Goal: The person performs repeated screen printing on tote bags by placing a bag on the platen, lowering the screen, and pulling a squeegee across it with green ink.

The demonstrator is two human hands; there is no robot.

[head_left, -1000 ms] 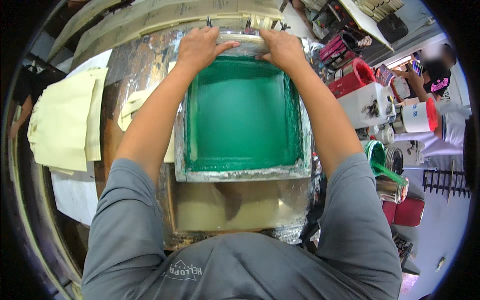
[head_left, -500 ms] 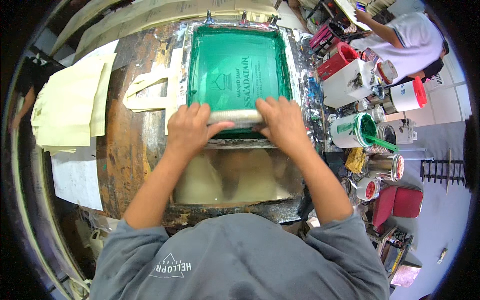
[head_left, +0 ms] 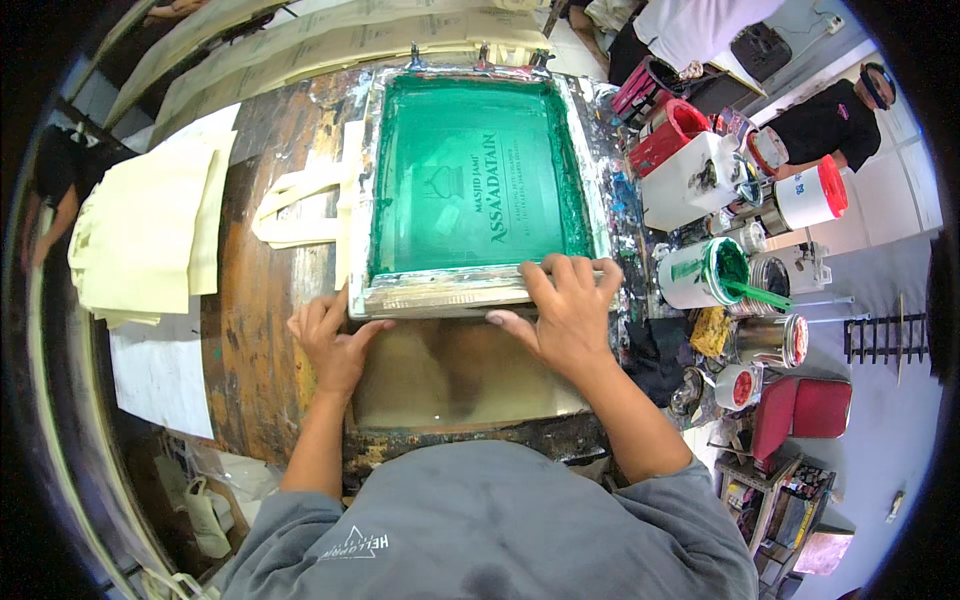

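Note:
A screen printing frame (head_left: 585, 180) with green ink over its mesh lies before me, its near edge looking raised. My right hand (head_left: 568, 310) grips the near rail toward its right end, fingers over the top and thumb below. At the near left corner, my left hand (head_left: 335, 340) holds the frame, fingers along the outer side and thumb under the near edge. Dark lettering and a small emblem show through the ink. A cream cloth bag (head_left: 298, 212) sticks out from under the frame's left side, handle loop outward. I cannot clearly make out a squeegee.
A stack of cream cloth bags (head_left: 140, 230) lies at the left of the stained wooden table (head_left: 255, 350). Right of the frame stand a white bucket of green ink (head_left: 690, 277), a red container (head_left: 668, 140) and several cans. Other people are beyond, at right and left.
My hands have left the light-coloured bar they gripped across the mesh and now hold the frame's near corners. The near edge has risen toward me. My view has shifted slightly.

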